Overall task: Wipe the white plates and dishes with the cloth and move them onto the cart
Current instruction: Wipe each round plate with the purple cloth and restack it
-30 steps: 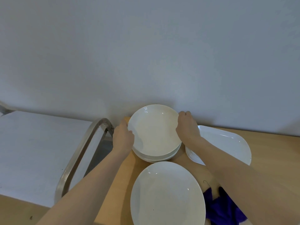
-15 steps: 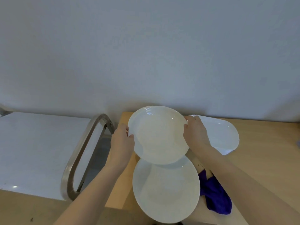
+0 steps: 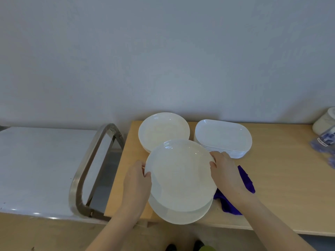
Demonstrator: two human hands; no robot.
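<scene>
My left hand (image 3: 136,180) and my right hand (image 3: 225,172) grip opposite rims of a round white plate (image 3: 179,174), held just over another white plate (image 3: 181,215) at the table's front edge. Behind them a stack of round white plates (image 3: 163,131) stands by the wall. To its right sits a stack of oval white dishes (image 3: 223,137). A purple cloth (image 3: 233,203) lies on the table, partly hidden under my right wrist. The cart (image 3: 36,165) with a white top stands to the left of the table.
The cart's metal handle (image 3: 87,165) loops up between the cart top and the wooden table (image 3: 282,187). A white jar (image 3: 324,120) and a blurred blue-and-white item (image 3: 326,140) sit at the table's far right. Shoes show at the bottom edge.
Both hands lifted the top plate off the back stack and brought it toward me, over the front plate. The view has pulled back, showing more of the table.
</scene>
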